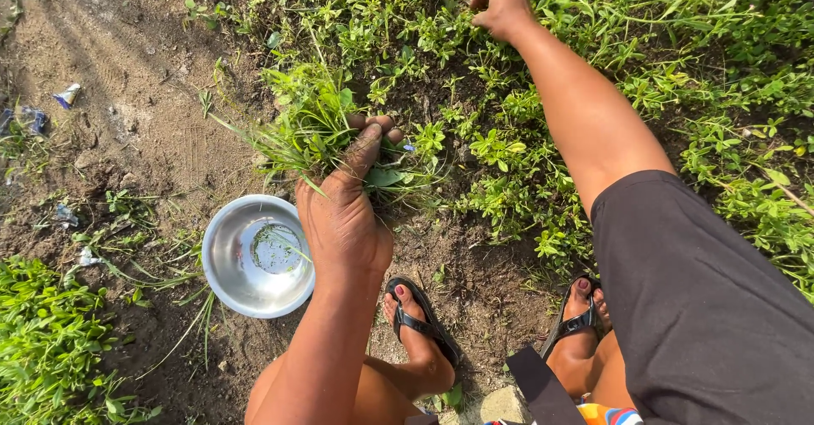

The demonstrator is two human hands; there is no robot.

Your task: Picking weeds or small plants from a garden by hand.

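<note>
The left hand is closed tight around a thick bunch of pulled green weeds and grass blades, thumb pressed over the stems. The bunch sits just above the bare brown soil, at the edge of the low leafy green ground cover. Its long axis runs roughly away from the person and leftward: the gripped stem ends are near the palm, the leafy tips fan out up and to the left, with a few long blades trailing sideways.

The right hand reaches farther into the plants, fingers curled and pinched down among the leaves; whether it has a stem in its grip cannot be told.

A round shiny metal bowl rests on the soil just left of the left wrist, holding only a few green strands. Judging by that, a good handful is gathered but barely any is in the bowl, and plenty of greenery stands unpulled. Feet in black sandals are planted below.
</note>
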